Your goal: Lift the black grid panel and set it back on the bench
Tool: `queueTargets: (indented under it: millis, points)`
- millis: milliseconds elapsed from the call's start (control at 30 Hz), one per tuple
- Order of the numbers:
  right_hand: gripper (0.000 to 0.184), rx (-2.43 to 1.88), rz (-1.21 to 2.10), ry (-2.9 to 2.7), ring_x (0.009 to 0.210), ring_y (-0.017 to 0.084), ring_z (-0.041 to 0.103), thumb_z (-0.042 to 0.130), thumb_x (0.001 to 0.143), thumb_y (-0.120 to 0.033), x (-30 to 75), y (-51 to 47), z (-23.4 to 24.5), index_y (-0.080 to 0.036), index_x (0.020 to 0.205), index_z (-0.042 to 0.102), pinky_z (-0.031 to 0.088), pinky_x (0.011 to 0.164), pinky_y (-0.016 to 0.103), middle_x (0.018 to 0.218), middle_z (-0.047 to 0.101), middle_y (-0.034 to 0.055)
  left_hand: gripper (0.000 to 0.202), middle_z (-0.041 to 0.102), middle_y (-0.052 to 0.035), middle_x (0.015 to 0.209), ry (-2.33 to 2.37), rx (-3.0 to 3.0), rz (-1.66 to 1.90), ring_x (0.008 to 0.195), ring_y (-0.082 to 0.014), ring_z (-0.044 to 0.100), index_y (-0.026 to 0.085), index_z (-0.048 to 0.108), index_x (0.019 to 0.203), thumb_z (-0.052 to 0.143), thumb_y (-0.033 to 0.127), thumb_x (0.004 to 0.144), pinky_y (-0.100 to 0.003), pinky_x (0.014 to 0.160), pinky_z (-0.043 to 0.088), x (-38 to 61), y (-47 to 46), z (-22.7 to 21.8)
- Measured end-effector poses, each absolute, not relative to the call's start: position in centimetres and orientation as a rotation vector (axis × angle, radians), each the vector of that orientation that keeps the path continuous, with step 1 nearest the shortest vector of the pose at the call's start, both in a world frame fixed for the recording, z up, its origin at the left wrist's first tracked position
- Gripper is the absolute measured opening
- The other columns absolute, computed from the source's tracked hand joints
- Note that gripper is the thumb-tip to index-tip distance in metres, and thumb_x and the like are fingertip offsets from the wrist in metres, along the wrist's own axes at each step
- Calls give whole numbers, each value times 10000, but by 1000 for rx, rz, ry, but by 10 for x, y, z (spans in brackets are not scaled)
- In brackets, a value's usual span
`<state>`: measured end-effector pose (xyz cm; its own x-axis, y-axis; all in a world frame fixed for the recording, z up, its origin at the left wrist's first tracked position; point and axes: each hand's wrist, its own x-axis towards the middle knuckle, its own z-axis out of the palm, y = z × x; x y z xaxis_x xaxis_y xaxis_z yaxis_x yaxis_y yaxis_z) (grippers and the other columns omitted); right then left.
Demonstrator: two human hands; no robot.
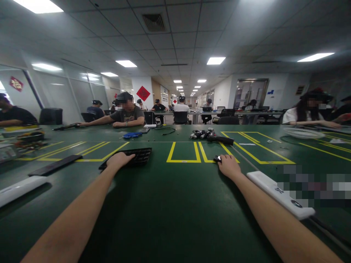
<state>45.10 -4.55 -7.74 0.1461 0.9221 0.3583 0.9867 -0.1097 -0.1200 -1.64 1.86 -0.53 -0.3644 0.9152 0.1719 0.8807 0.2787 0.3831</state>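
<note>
My left hand rests on the near edge of a black keyboard lying on the green table; its fingers curl over the edge and look closed on it. My right hand lies over a small dark object beside a yellow floor-tape box, fingers curled round it; the object is mostly hidden under the hand.
A white bar lies by my right forearm, another white bar and a black strip at left. Black tools, a blue item and a cable sit farther back. Several seated people work across the table.
</note>
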Motion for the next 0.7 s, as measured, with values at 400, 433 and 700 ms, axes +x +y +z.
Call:
queueTargets:
  millis: [400,433,700]
  points:
    - [429,-1991,-65,-1711,1105,305,448,532,771,-257,448,-39,-73,-86,1165,515,327,893,399,1155,557,174,439,616,-231,1002,2548,1844,298,964,-371,562,123,612,733,532,549,666,-390,720,441,-13,14,-4]
    - [431,-1957,-30,-1712,1103,300,453,533,770,-263,444,-39,-71,-97,1167,519,335,893,394,1157,562,162,453,617,-235,989,2528,1869,325,954,-367,565,118,612,736,509,555,681,-383,713,437,-8,12,-6]
    - [408,-1548,258,-1857,1049,218,523,601,723,-234,396,-52,-69,-162,1124,570,399,900,342,1095,615,65,380,610,-70,758,1846,2170,884,686,-179,560,136,548,865,427,488,785,-257,574,373,127,-23,-33]
